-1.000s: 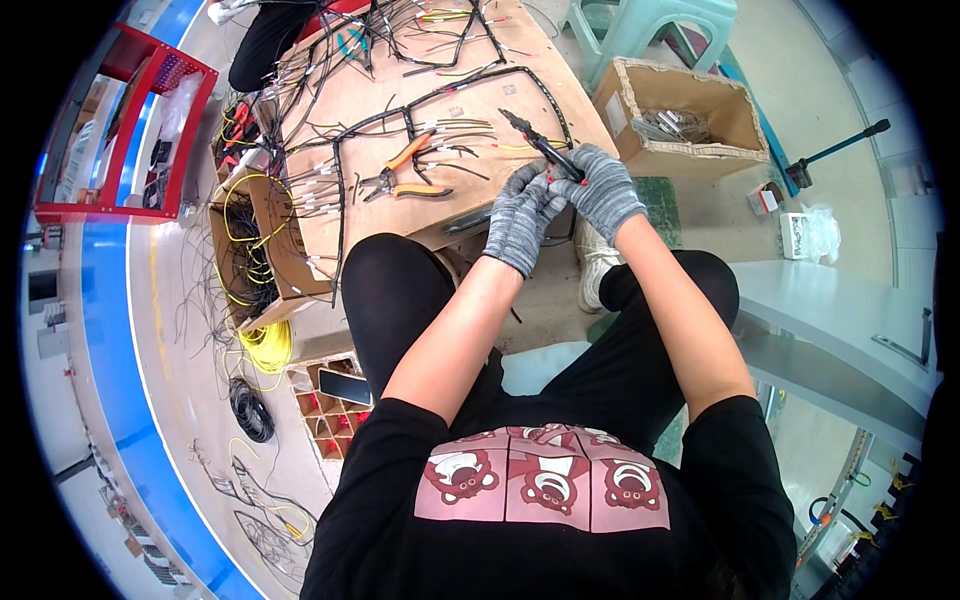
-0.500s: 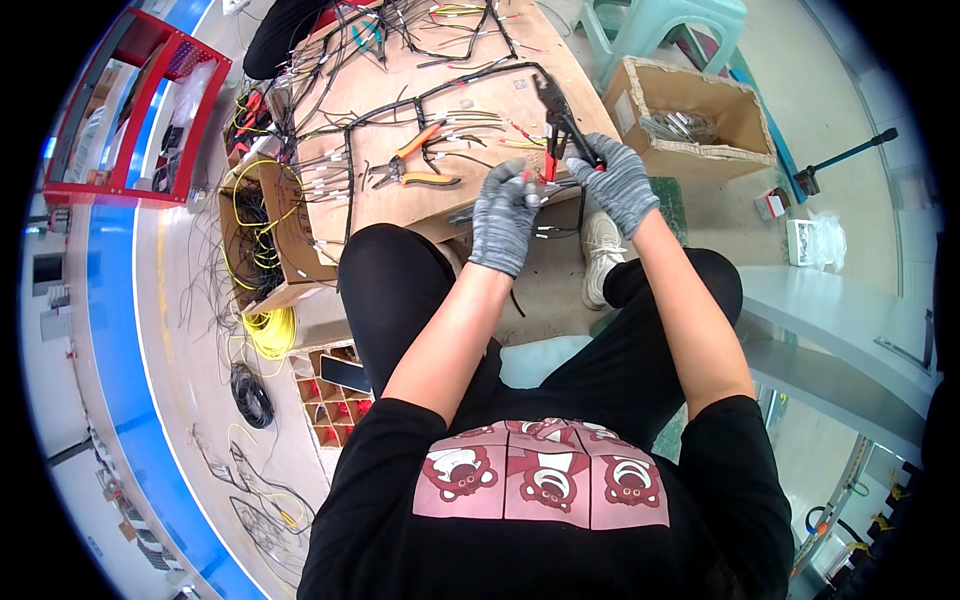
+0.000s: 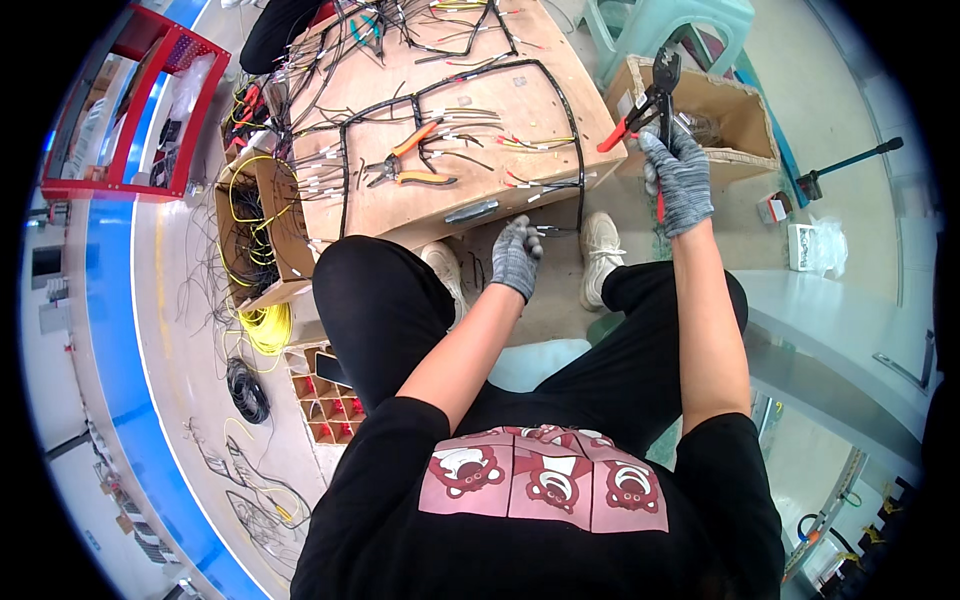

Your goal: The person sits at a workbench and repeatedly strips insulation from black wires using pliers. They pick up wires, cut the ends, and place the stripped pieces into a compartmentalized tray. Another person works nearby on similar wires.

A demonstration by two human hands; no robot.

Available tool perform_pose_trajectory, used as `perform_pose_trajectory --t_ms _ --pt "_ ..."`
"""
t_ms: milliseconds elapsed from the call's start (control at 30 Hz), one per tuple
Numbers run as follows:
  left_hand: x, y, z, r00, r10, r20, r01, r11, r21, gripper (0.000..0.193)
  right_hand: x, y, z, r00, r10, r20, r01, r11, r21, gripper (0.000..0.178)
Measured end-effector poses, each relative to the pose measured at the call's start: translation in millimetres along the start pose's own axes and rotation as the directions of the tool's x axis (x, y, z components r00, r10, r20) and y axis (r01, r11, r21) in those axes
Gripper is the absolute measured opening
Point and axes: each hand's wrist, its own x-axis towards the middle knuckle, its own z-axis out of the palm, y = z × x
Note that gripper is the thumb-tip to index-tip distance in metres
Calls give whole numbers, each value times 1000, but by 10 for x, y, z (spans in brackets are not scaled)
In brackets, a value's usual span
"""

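Note:
My right hand [image 3: 680, 182], in a grey knit glove, grips a crimping tool [image 3: 661, 92] with a dark head and red handles. It is raised beside the table's right corner, partly in front of a cardboard box. My left hand [image 3: 516, 256], also gloved, is low in front of the table edge with its fingers curled. Its fingertips are close to thin tagged wires [image 3: 556, 231] that hang from the black wire harness [image 3: 566, 105]; whether they pinch a wire is too small to tell. Orange-handled cutters [image 3: 405, 162] lie on the wooden tabletop [image 3: 485, 97].
Behind the tool stands the open cardboard box [image 3: 735, 165]; a pale green stool [image 3: 680, 25] is beyond it. At left, another carton [image 3: 285, 235] holds cables, with a yellow coil [image 3: 267, 328] below. A divided box [image 3: 335, 415] with red pieces sits by my left knee.
My right hand has moved right with the crimping tool, away from the harness. My left hand has dropped below the table edge, and the harness's right-hand branch now lies down along the table's side.

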Motion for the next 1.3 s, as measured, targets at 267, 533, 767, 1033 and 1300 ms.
perform_pose_trajectory --t_ms 267,533,767,1033,1300 --pt "-99 62 593 944 318 91 -330 916 227 11 153 232 -77 998 43 35 -33 970 -240 12" --pt "-131 99 1205 887 291 358 -415 843 343 11 199 364 -90 998 -8 55 26 942 -334 21" --pt "5 101 1306 834 245 495 -514 674 532 14 156 293 -92 977 -185 104 208 741 -639 23" --pt "77 60 1341 814 160 559 -515 644 566 15 149 324 -112 974 -183 137 227 717 -659 19" --pt "186 55 1309 777 168 607 -582 558 591 15 152 290 -125 969 -205 139 241 660 -711 17"
